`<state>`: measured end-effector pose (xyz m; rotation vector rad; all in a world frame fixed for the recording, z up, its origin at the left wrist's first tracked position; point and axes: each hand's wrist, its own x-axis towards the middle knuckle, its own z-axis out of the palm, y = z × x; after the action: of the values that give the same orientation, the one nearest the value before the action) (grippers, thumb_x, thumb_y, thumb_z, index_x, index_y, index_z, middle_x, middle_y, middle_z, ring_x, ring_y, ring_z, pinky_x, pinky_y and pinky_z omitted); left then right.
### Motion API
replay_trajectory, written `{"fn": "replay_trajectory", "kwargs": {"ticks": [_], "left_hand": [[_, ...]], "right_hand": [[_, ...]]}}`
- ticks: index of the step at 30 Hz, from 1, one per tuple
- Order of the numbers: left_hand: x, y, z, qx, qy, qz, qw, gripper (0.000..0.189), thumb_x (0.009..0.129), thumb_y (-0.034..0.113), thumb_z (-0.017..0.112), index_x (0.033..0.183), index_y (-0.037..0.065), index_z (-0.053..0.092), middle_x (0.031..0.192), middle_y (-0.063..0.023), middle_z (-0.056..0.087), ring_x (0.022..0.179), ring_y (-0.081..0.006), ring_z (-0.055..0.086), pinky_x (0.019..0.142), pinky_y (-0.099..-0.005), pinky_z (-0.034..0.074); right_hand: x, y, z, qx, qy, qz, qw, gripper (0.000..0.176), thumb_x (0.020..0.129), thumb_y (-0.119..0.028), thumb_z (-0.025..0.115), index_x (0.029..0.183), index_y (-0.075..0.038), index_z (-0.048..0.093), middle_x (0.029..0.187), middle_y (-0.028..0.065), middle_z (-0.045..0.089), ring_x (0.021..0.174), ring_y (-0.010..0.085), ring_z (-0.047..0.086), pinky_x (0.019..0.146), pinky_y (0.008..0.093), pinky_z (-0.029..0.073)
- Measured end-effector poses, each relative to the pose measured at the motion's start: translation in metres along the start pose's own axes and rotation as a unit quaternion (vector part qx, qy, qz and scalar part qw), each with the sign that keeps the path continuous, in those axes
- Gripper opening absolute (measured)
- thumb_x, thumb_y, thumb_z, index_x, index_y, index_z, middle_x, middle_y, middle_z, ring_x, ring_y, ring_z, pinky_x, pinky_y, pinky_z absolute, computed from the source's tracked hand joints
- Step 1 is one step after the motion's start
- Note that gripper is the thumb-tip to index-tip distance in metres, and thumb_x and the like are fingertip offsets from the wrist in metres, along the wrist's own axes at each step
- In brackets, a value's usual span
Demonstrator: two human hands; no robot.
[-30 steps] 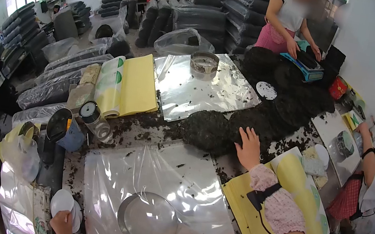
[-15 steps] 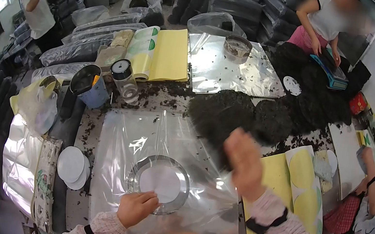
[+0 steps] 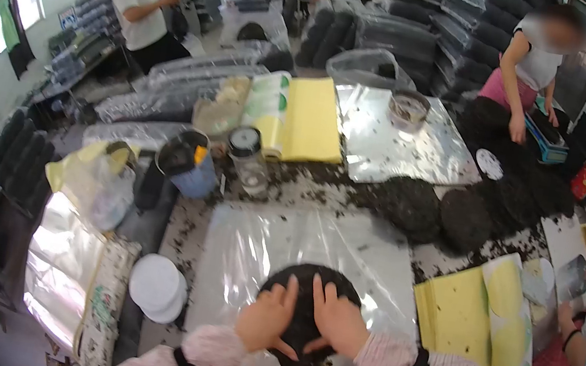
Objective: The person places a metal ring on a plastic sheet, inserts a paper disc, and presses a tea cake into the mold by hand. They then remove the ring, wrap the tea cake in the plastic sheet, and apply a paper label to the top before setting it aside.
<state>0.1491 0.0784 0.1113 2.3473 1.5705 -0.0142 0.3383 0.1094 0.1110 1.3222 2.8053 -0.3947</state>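
Observation:
A dark, round tea cake (image 3: 308,281) of pressed leaves lies on the clear plastic sheet (image 3: 247,229) in front of me. My left hand (image 3: 270,317) rests on its left part, fingers stretched forward and thumb apart. On the right part lies my right hand (image 3: 336,319), its fingers likewise extended and spread. Both hands touch the cake without wrapping round it. The white paper disc and ring seen earlier on the sheet are hidden from view. More dark tea cakes (image 3: 465,219) lie beyond the sheet to the right.
White discs (image 3: 156,284) are stacked at left. A blue bucket (image 3: 191,171) and a lidded jar (image 3: 246,164) stand behind them. Yellow paper sheets (image 3: 453,308) lie at right. Co-workers (image 3: 538,65) are around the table, and loose leaf bits litter it.
A tea cake now covers where the white disc and ring lay. My right hand has come down and left onto the cake, and my left hand has moved right onto it. The view has shifted.

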Motion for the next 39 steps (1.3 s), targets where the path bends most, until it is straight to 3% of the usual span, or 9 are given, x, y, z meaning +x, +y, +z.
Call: {"fn": "replay_trajectory", "kwargs": {"ticks": [20, 25, 27, 29, 30, 33, 34, 37, 39], "left_hand": [[0.026, -0.006, 0.047, 0.092, -0.097, 0.018, 0.991, 0.140, 0.042, 0.053, 0.094, 0.143, -0.018, 0.028, 0.120, -0.0250, 0.055, 0.097, -0.0361, 0.066, 0.080, -0.0400, 0.058], [0.004, -0.010, 0.036, -0.006, -0.030, 0.023, 0.999, 0.109, 0.064, 0.049, 0.087, 0.146, -0.004, 0.036, 0.115, -0.0221, 0.057, 0.099, -0.0409, 0.062, 0.083, -0.0458, 0.053], [0.002, 0.003, 0.030, -0.049, -0.001, -0.025, 0.998, 0.096, 0.070, 0.043, 0.085, 0.144, 0.000, 0.042, 0.110, -0.0190, 0.058, 0.096, -0.0395, 0.062, 0.080, -0.0464, 0.052], [0.001, 0.000, 0.052, 0.003, 0.107, 0.030, 0.994, 0.075, 0.075, 0.034, 0.083, 0.139, 0.009, 0.053, 0.102, -0.0134, 0.059, 0.086, -0.0340, 0.063, 0.072, -0.0429, 0.052], [-0.002, 0.000, 0.058, -0.038, 0.109, 0.021, 0.993, 0.072, 0.074, 0.035, 0.083, 0.137, 0.010, 0.056, 0.100, -0.0127, 0.058, 0.086, -0.0329, 0.062, 0.072, -0.0428, 0.051], [-0.005, 0.006, 0.045, -0.123, 0.111, 0.005, 0.986, 0.065, 0.074, 0.024, 0.080, 0.134, 0.012, 0.060, 0.098, -0.0112, 0.057, 0.084, -0.0310, 0.061, 0.073, -0.0432, 0.051], [-0.005, 0.009, 0.035, -0.134, 0.037, -0.026, 0.990, 0.056, 0.088, 0.033, 0.068, 0.138, 0.013, 0.054, 0.135, -0.0238, 0.053, 0.106, -0.0373, 0.062, 0.083, -0.0431, 0.053], [0.000, 0.016, 0.022, -0.165, -0.030, -0.068, 0.983, 0.064, 0.088, 0.038, 0.065, 0.143, 0.009, 0.049, 0.145, -0.0258, 0.045, 0.125, -0.0400, 0.053, 0.100, -0.0486, 0.046], [-0.002, 0.010, 0.046, -0.134, 0.161, 0.005, 0.978, 0.062, 0.071, 0.012, 0.074, 0.132, 0.011, 0.061, 0.098, -0.0114, 0.056, 0.085, -0.0305, 0.059, 0.075, -0.0423, 0.051]], "right_hand": [[0.023, 0.002, 0.099, 0.068, -0.005, 0.056, 0.996, 0.116, 0.044, -0.023, 0.096, 0.137, 0.015, 0.038, 0.109, 0.0202, 0.055, 0.082, 0.0328, 0.069, 0.067, 0.0358, 0.059], [-0.005, 0.014, 0.025, 0.095, 0.103, 0.023, 0.990, 0.076, 0.073, -0.030, 0.083, 0.132, 0.005, 0.050, 0.118, 0.0236, 0.059, 0.088, 0.0349, 0.068, 0.074, 0.0411, 0.056], [-0.029, 0.045, 0.001, 0.088, 0.422, 0.070, 0.900, 0.060, 0.080, -0.029, 0.079, 0.125, 0.003, 0.057, 0.112, 0.0196, 0.061, 0.082, 0.0323, 0.069, 0.072, 0.0416, 0.055], [-0.045, 0.099, 0.044, 0.124, 0.396, 0.229, 0.880, 0.047, 0.087, -0.029, 0.073, 0.121, 0.001, 0.061, 0.111, 0.0171, 0.062, 0.084, 0.0329, 0.065, 0.075, 0.0425, 0.052], [-0.057, 0.127, 0.052, 0.515, 0.155, 0.287, 0.793, 0.048, 0.089, -0.027, 0.071, 0.126, 0.000, 0.057, 0.114, 0.0185, 0.062, 0.097, 0.0355, 0.062, 0.083, 0.0426, 0.050], [-0.078, 0.176, 0.017, 0.437, 0.194, 0.325, 0.816, 0.052, 0.086, -0.022, 0.071, 0.131, -0.003, 0.054, 0.120, 0.0189, 0.062, 0.115, 0.0348, 0.056, 0.094, 0.0432, 0.046], [-0.080, 0.203, 0.014, 0.288, 0.271, 0.317, 0.862, 0.054, 0.084, -0.019, 0.070, 0.133, -0.003, 0.053, 0.123, 0.0180, 0.061, 0.120, 0.0345, 0.054, 0.098, 0.0440, 0.044], [-0.056, 0.294, 0.029, -0.163, 0.349, 0.313, 0.868, 0.057, 0.081, -0.006, 0.063, 0.137, -0.006, 0.053, 0.129, 0.0159, 0.061, 0.129, 0.0353, 0.049, 0.108, 0.0480, 0.038], [-0.045, 0.361, 0.055, -0.163, 0.367, 0.263, 0.877, 0.054, 0.082, 0.001, 0.056, 0.136, -0.005, 0.055, 0.129, 0.0177, 0.060, 0.127, 0.0372, 0.051, 0.112, 0.0507, 0.035]]}}
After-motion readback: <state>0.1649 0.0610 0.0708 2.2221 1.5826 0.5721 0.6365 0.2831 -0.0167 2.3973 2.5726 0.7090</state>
